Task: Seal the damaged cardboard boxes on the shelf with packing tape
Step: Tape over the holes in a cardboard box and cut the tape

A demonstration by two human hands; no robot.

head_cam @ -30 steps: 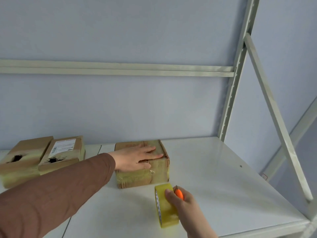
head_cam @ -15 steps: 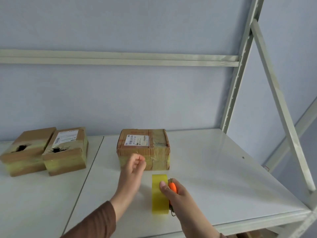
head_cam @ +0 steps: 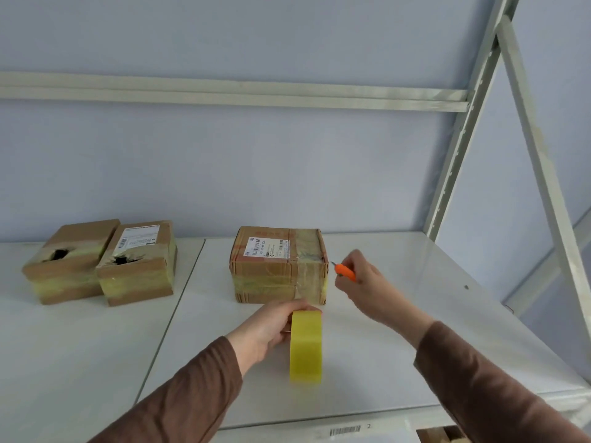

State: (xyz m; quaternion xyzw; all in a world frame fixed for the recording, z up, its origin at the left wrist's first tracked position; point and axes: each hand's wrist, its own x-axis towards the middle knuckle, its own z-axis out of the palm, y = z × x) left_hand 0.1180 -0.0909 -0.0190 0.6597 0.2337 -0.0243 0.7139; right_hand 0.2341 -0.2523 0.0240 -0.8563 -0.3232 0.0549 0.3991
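The left hand (head_cam: 267, 330) grips a roll of yellow packing tape (head_cam: 305, 346), its fingers (head_cam: 295, 305) curled over the top of the roll, which stands on edge on the white shelf (head_cam: 399, 346). The right hand (head_cam: 364, 282) pinches a small orange cutter (head_cam: 346, 272) between thumb and curled fingers, the blade tip pointing away from the palm toward the taped cardboard box (head_cam: 279, 265). That box sits just beyond the left fingers and just beside the cutter's tip, apart from it; it carries a white shipping label (head_cam: 265, 247) on top and clear tape bands across its right part and lower front. Well to the left of the left fingers, two more cardboard boxes lie side by side, touching: the far-left box (head_cam: 68, 260) and the labelled torn box (head_cam: 137, 262), each with a ragged dark hole in its top front edge. Brown sleeves (head_cam: 192, 394) cover both forearms. A barcode sticker (head_cam: 344, 430) shows on the shelf's front edge, below the roll.
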